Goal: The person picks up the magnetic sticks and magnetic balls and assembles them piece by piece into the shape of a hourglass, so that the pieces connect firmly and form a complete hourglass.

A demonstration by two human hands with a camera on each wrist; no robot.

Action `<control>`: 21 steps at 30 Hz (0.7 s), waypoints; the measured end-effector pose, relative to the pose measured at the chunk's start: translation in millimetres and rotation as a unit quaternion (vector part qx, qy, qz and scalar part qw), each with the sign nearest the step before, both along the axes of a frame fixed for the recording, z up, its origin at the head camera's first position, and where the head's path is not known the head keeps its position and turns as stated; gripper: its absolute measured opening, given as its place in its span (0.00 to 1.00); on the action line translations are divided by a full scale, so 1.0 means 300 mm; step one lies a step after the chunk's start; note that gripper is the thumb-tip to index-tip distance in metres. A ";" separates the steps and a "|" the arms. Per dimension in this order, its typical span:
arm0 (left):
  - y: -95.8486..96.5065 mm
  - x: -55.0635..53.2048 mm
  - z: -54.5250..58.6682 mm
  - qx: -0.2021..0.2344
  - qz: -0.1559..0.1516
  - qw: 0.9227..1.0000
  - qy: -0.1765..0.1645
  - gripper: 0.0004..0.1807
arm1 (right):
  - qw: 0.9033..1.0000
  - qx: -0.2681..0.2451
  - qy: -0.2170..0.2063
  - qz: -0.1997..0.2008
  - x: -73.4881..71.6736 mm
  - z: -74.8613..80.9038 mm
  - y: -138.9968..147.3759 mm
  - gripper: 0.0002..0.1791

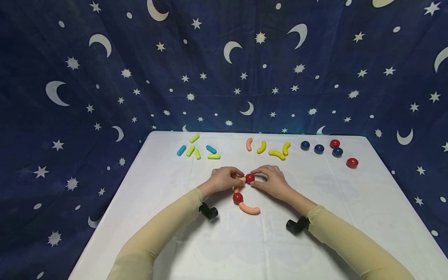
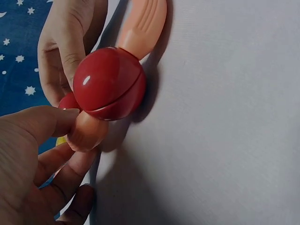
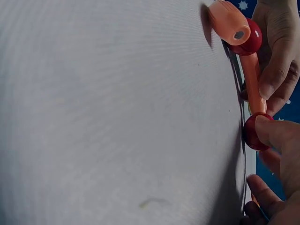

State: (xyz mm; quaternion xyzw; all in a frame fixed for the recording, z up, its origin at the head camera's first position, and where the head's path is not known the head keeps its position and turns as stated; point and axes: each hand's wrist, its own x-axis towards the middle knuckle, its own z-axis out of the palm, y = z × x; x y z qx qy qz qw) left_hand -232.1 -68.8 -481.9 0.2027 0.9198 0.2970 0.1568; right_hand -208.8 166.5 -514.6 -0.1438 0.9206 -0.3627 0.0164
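In the head view, my left hand pinches an orange curved stick between thumb and fingers. One end of that stick meets a red ball, which my right hand pinches. At its other end sits a second red ball, joined to another orange curved stick that reaches toward me. The right wrist view shows the pinched red ball under my right thumb and a small grey metallic disc in the free stick's end. Up close in the left wrist view, the second ball has a seam line.
Lime sticks and blue sticks lie at the back left of the white table. Yellow curved sticks and one orange curved stick lie at the back middle. Dark blue balls and red balls are at the back right.
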 end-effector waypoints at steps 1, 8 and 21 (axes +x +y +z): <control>-0.003 0.000 0.001 0.000 0.002 1.000 -0.002 0.17 | 1.000 -0.001 0.000 0.000 -0.002 0.001 -0.004 0.21; -0.032 0.001 0.009 -0.006 0.013 1.000 -0.009 0.13 | 1.000 -0.012 -0.021 0.016 -0.034 0.015 -0.020 0.18; -0.056 0.004 0.013 0.016 0.013 1.000 -0.022 0.13 | 0.997 0.001 0.010 -0.076 -0.291 0.124 0.020 0.18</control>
